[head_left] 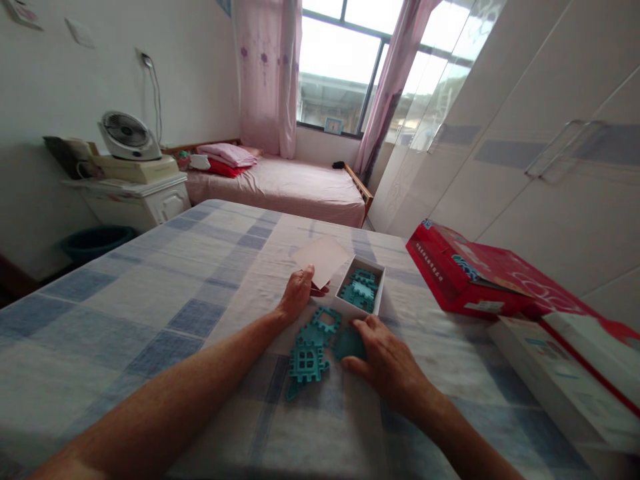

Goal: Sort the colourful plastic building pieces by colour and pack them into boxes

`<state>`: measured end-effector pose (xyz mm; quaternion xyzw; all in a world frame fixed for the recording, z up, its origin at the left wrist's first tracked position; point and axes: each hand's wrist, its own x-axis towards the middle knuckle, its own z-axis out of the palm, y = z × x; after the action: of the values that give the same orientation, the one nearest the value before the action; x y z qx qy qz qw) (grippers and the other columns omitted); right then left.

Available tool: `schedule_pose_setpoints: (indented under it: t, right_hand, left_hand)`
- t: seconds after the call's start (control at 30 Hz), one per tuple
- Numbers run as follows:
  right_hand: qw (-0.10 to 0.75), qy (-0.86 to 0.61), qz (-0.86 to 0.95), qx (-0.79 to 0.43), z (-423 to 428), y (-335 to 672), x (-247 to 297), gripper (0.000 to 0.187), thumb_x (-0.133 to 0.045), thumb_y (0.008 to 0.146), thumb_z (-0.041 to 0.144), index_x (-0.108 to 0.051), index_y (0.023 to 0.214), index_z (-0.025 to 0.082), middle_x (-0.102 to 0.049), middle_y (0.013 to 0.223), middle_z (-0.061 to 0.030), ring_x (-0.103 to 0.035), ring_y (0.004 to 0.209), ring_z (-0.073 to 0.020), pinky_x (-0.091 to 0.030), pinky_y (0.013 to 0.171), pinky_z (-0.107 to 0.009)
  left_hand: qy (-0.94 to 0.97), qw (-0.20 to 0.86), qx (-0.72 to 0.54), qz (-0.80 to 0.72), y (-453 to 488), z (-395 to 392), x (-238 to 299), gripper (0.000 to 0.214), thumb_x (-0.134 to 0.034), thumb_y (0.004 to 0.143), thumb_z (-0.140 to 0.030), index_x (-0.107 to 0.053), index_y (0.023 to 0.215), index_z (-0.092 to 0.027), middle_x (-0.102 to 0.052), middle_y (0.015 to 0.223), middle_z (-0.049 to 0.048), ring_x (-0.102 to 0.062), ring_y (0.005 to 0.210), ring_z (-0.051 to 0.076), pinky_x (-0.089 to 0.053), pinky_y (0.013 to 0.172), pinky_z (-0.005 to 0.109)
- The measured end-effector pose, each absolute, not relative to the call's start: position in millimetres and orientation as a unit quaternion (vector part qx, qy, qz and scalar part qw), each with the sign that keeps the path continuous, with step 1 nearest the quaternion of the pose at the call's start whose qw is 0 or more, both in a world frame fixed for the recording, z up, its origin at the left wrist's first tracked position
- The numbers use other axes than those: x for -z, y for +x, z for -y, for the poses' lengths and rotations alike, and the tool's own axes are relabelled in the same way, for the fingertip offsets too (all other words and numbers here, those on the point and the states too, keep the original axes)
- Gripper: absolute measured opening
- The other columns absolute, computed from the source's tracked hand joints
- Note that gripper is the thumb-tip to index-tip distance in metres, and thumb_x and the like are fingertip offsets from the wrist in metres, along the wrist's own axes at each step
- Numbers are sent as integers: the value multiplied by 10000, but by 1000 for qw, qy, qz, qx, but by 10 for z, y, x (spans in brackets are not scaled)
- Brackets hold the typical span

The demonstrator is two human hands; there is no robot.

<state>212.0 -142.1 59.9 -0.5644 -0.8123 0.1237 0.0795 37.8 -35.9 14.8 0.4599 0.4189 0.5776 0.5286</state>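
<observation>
My left hand (pixel 299 292) is closed on a pale square card (pixel 323 260), pinching its near corner and holding it above the table. To its right stands a small white box (pixel 376 288) with several teal plastic pieces (pixel 361 289) inside. More teal interlocking pieces (pixel 309 352) lie on the checked cloth in front of the box. My right hand (pixel 383 357) rests palm down over a teal piece (pixel 349 345), fingers curled on it, just below the box.
A blue and white checked tablecloth (pixel 150 287) covers the table. A red carton (pixel 465 273) and a white box (pixel 560 373) lie at the right. Beyond are a pink bed (pixel 290 183), a fan (pixel 127 137) on a cabinet, and white wardrobe doors (pixel 540 160).
</observation>
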Motion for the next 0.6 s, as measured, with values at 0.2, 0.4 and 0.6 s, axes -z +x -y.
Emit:
schedule_pose_setpoints:
  t: [0.2,0.4,0.6]
  right_hand:
    - [155,-526,809,-214,1445,2207,-671,56,-472,857,204,-504,813,190,-533,939,-32,-543,840,-144,-423,784,-284]
    - [188,-493,831,-174,1372,1873,-660,51,-475,834,174,-507,872,187,-561,946,-45,-508,932,-174,-380,859,-316]
    - [167,-501,834,-162,1286,1846,-533,81,-520,779,154,-495,851,182,-557,854,-42,-488,889,-195,-391,794,-322]
  left_hand:
    - [454,537,-575,-418,383,347,-142,521,-470,782,-556,-626,804,-60,-689,681,114,-651,547,182,-528,510,266]
    - [459,528,-576,-423,383,363,-153,524,-449,787,-560,-625,786,-67,-690,677,109,-650,548,179,-530,518,260]
    - [473,521,-572,-421,381,375,-177,560,-451,771,-597,-622,766,-64,-688,687,119,-651,542,183,-519,498,253]
